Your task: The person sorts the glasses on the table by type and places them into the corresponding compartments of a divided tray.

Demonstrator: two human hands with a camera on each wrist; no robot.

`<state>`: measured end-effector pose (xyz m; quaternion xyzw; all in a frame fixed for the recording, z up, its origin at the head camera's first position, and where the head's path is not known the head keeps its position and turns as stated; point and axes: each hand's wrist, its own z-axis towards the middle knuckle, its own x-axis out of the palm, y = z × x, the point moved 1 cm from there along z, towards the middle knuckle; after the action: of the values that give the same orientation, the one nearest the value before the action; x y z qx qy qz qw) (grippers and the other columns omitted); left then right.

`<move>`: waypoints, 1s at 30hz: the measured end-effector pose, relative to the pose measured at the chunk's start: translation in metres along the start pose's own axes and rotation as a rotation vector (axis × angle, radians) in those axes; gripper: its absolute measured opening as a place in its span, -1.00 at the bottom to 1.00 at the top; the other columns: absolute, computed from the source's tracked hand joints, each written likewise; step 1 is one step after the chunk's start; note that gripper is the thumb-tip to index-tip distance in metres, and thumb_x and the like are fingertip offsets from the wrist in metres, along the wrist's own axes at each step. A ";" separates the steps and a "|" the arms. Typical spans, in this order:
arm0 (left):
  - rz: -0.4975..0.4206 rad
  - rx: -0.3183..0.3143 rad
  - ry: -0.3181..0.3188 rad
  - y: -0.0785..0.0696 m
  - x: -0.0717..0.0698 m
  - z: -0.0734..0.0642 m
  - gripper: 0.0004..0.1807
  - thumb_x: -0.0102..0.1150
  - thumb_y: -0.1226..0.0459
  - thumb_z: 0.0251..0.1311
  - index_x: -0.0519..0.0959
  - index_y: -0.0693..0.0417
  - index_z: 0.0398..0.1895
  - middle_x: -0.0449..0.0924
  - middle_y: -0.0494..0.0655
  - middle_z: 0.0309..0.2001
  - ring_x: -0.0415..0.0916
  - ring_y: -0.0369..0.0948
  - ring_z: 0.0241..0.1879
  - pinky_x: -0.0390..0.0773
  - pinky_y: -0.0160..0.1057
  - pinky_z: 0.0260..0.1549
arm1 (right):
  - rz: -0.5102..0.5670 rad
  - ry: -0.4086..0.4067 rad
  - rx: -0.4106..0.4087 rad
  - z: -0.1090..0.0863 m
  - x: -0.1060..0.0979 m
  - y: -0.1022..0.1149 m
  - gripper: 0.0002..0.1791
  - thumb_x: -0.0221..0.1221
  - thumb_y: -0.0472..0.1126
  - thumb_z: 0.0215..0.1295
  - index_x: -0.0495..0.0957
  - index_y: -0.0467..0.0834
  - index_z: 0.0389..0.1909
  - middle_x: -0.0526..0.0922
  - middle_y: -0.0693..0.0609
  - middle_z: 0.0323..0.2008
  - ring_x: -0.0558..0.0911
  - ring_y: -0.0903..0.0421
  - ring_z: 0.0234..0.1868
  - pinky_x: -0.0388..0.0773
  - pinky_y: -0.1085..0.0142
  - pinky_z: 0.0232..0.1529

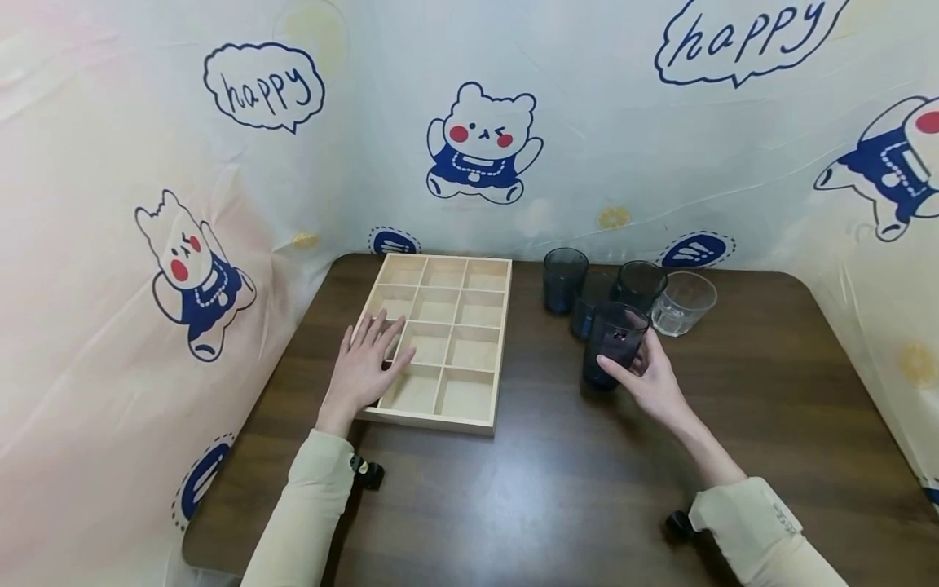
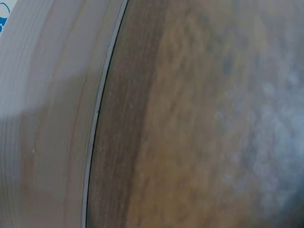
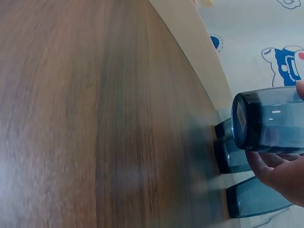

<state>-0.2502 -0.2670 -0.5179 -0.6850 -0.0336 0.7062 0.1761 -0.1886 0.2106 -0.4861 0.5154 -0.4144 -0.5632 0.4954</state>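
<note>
My right hand (image 1: 653, 379) grips a dark blue-grey tinted glass (image 1: 613, 346), thumb on the near side and fingers round the far side. In the right wrist view the held glass (image 3: 275, 118) shows its base, raised off the table. Behind it stand more tinted glasses (image 1: 565, 281), grouped close together, and one clear glass (image 1: 682, 303) at their right. My left hand (image 1: 359, 371) lies with spread fingers over the left edge of a light wooden compartment tray (image 1: 433, 422). In the left wrist view only the tray's side wall (image 2: 52, 114) and the tabletop show.
The brown wooden table (image 1: 528, 505) has rounded corners. A pale cloth (image 1: 381, 122) printed with cartoon bears hangs round its back and sides. Tray and glasses stand near the back edge, with a strip of tabletop between them.
</note>
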 end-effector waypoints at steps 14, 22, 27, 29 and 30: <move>0.013 0.005 0.002 0.001 0.002 -0.001 -0.13 -0.12 -0.39 0.57 0.14 -0.30 0.80 -0.08 0.05 0.84 -0.26 0.16 0.84 -0.27 0.36 0.76 | 0.013 0.020 -0.006 0.005 0.017 0.002 -0.08 0.28 -0.46 0.50 0.05 -0.23 0.74 0.46 -0.48 0.47 0.62 0.58 0.11 0.58 0.68 0.15; 0.017 0.005 -0.006 0.001 0.000 0.000 -0.13 -0.12 -0.39 0.57 0.15 -0.29 0.80 -0.08 0.05 0.84 -0.25 0.16 0.84 -0.27 0.36 0.76 | 0.002 0.026 0.016 0.007 0.023 0.009 -0.07 0.31 -0.40 0.51 0.05 -0.15 0.76 0.46 -0.44 0.52 0.60 0.58 0.14 0.55 0.70 0.18; 0.016 0.001 0.000 0.001 -0.001 0.000 -0.13 -0.12 -0.39 0.57 0.15 -0.29 0.80 -0.08 0.05 0.84 -0.25 0.16 0.84 -0.28 0.35 0.77 | 0.008 0.049 -0.002 0.009 0.028 0.010 -0.07 0.31 -0.42 0.50 0.05 -0.16 0.76 0.48 -0.47 0.48 0.62 0.57 0.14 0.57 0.67 0.18; 0.015 0.001 0.003 0.000 -0.001 -0.001 -0.13 -0.12 -0.39 0.57 0.14 -0.29 0.80 -0.09 0.05 0.84 -0.26 0.16 0.84 -0.30 0.35 0.77 | 0.012 0.055 -0.006 0.010 0.030 0.010 -0.07 0.30 -0.43 0.50 0.06 -0.16 0.75 0.50 -0.48 0.46 0.62 0.56 0.14 0.58 0.67 0.18; 0.015 0.001 0.004 0.000 -0.001 -0.001 -0.13 -0.11 -0.39 0.57 0.14 -0.29 0.80 -0.09 0.05 0.84 -0.26 0.17 0.84 -0.30 0.35 0.77 | 0.015 0.056 -0.008 0.010 0.032 0.011 -0.07 0.30 -0.43 0.49 0.06 -0.16 0.75 0.51 -0.48 0.45 0.63 0.56 0.15 0.58 0.66 0.18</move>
<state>-0.2496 -0.2676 -0.5168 -0.6866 -0.0276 0.7060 0.1714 -0.1967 0.1771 -0.4800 0.5259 -0.4018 -0.5465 0.5131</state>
